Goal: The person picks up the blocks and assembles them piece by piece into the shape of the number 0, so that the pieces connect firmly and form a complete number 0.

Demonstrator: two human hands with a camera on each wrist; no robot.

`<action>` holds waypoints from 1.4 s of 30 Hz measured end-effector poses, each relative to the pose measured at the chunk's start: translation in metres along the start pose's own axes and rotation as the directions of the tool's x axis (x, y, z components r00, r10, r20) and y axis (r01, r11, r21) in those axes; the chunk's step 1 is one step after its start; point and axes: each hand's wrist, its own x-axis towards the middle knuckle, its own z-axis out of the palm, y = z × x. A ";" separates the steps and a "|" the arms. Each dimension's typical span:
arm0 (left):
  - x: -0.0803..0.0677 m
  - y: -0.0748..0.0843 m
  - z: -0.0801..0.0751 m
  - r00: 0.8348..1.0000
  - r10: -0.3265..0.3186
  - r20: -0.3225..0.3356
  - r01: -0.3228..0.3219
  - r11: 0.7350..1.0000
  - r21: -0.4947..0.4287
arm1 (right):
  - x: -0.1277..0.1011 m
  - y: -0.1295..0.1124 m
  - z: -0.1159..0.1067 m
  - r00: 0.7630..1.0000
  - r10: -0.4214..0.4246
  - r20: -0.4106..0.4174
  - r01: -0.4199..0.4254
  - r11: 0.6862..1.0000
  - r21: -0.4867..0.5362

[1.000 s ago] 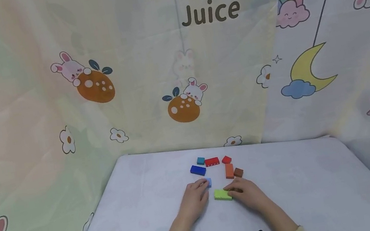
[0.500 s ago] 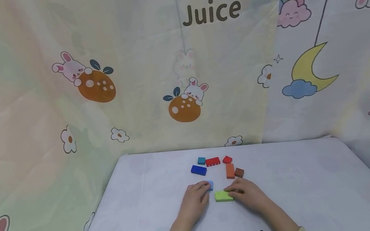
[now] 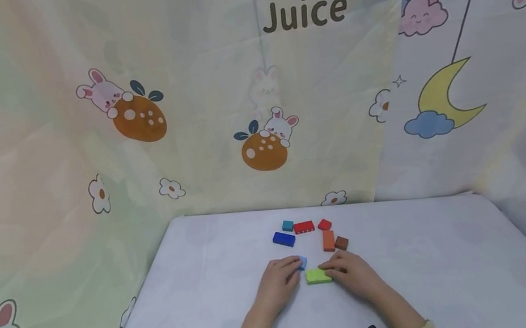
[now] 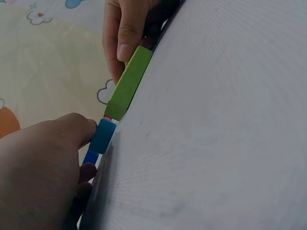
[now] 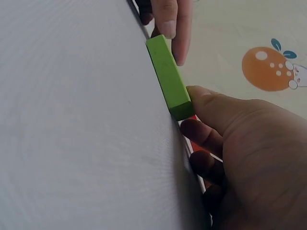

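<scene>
In the head view my left hand (image 3: 276,282) pinches a small light-blue block (image 3: 303,262), partly hidden by the fingers. That blue block (image 4: 102,136) shows between thumb and fingers in the left wrist view. My right hand (image 3: 353,274) grips the right end of a long lime-green block (image 3: 317,276), which lies flat on the table. Thumb and a finger meet the end of this green block (image 5: 170,79) in the right wrist view. The blue block sits just beyond the green one's left end.
Farther back on the white table (image 3: 439,262) lie a dark-blue block (image 3: 284,239), a teal block (image 3: 288,226), a red block (image 3: 304,227), a small red pointed block (image 3: 324,224), an orange block (image 3: 328,241) and a brown block (image 3: 341,243). A printed curtain (image 3: 198,82) hangs behind.
The light-blue block has turned at a slant and come slightly closer to the green block with my left hand. The green block has turned a little straighter under my right hand.
</scene>
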 end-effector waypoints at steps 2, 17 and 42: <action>0.000 0.000 0.001 1.000 -0.002 -0.003 0.002 1.000 -0.008 | 0.000 0.000 0.000 1.000 0.000 -0.002 0.000 1.000 -0.009; 0.001 0.000 0.003 1.000 0.012 -0.018 -0.012 1.000 -0.011 | 0.003 -0.003 -0.001 1.000 0.013 -0.009 -0.013 1.000 -0.023; -0.002 0.004 -0.003 0.994 0.110 -0.002 -0.110 0.994 0.020 | 0.001 -0.003 0.000 1.000 0.006 -0.017 -0.007 1.000 -0.030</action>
